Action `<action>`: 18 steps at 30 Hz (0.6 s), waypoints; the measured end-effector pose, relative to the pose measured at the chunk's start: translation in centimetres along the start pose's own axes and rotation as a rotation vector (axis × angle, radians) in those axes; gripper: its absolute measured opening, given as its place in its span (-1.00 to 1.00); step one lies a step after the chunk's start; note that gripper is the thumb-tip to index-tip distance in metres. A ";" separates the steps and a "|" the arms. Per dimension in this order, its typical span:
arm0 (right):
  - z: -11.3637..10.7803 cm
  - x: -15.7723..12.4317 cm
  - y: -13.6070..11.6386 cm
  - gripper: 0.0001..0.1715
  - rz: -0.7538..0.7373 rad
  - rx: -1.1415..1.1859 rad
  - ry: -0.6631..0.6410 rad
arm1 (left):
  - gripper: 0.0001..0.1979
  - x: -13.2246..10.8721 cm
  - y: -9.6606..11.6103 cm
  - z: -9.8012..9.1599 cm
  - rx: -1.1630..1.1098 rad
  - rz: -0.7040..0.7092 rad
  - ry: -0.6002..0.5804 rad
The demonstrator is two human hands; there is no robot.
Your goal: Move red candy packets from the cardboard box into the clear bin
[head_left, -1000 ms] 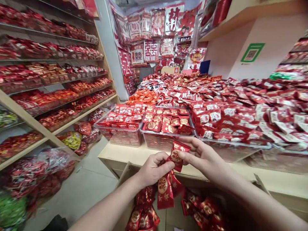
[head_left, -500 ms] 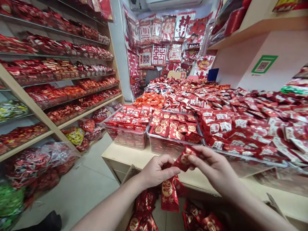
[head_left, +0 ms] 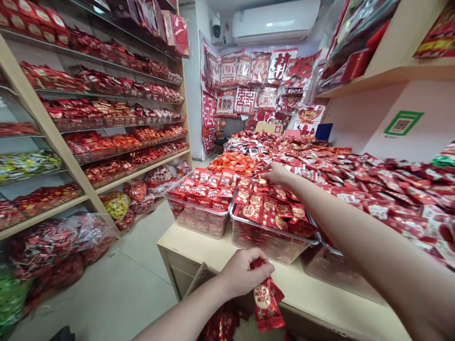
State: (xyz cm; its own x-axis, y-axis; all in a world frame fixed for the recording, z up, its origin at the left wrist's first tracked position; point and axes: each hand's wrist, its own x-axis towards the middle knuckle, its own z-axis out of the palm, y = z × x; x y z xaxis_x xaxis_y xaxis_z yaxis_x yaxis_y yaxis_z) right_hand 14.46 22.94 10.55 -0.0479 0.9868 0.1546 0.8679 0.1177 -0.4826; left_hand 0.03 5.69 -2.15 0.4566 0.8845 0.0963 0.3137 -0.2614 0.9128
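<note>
Red packets (head_left: 266, 303) with gold round emblems hang from my left hand (head_left: 247, 272), whose fingers are pinched on them above an open cardboard box. My right hand (head_left: 279, 174) reaches to the back of a clear bin (head_left: 270, 239) full of similar red packets. Its fingers are bent at a red packet near the bin's far edge; the fingertips are partly hidden, and the grip is hard to make out. Beside that bin on the left stands another clear bin (head_left: 201, 223) of red and white packets.
A large heap of red packets (head_left: 355, 175) covers the display behind and to the right. Shelves (head_left: 142, 173) of packets line the left. The cardboard box (head_left: 195, 279) is below the table's front edge (head_left: 185, 244). Filled plastic bags (head_left: 60, 246) lie on the floor.
My right hand has left the packet near my left hand and moved forward to the bin's far side. My left hand is slightly lower, still with red packets. The view has tilted up.
</note>
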 end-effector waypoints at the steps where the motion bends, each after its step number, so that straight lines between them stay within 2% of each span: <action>1: 0.5 0.2 0.0 -0.76 -0.003 -0.023 -0.030 | -0.76 0.0 -0.1 0.0 -0.012 -0.003 -0.001; 6: 1.7 0.2 0.1 -0.79 -0.020 -0.112 -0.068 | -0.77 0.2 -0.1 -0.1 -0.031 0.022 0.005; 9: 1.0 0.1 -0.4 -0.80 -0.035 -0.135 0.005 | -0.76 0.2 0.0 -0.2 -0.016 0.023 0.002; 11: 0.0 -1.1 -0.9 -0.79 -0.061 -0.131 0.090 | -0.76 0.2 0.1 -0.2 -0.015 0.044 0.022; 13: -1.3 -3.7 -1.3 -0.73 -0.116 -0.104 0.168 | -0.76 0.2 0.2 -0.1 -0.022 0.075 0.087; 15: -2.1 -7.9 -1.4 -0.69 -0.193 -0.041 0.161 | -0.76 0.2 0.2 0.1 -0.023 0.088 0.191; 16: -2.2 -10.4 -1.3 -0.66 -0.247 0.030 0.092 | -0.75 0.3 0.2 0.2 -0.021 0.084 0.243; 17: -2.0 -12.9 -1.1 -0.63 -0.264 0.072 -0.039 | -0.75 0.3 0.2 0.3 -0.020 0.080 0.288; 18: -1.6 -15.3 -0.8 -0.61 -0.238 0.080 -0.122 | -0.74 0.3 0.3 0.4 -0.016 0.078 0.325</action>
State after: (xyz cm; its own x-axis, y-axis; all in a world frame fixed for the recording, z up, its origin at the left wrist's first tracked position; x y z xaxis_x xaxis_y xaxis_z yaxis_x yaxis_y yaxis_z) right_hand 15.26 7.54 9.90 -0.3093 0.9358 0.1693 0.7835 0.3517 -0.5122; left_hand 0.61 5.77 -2.04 0.1884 0.9398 0.2850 0.2738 -0.3289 0.9038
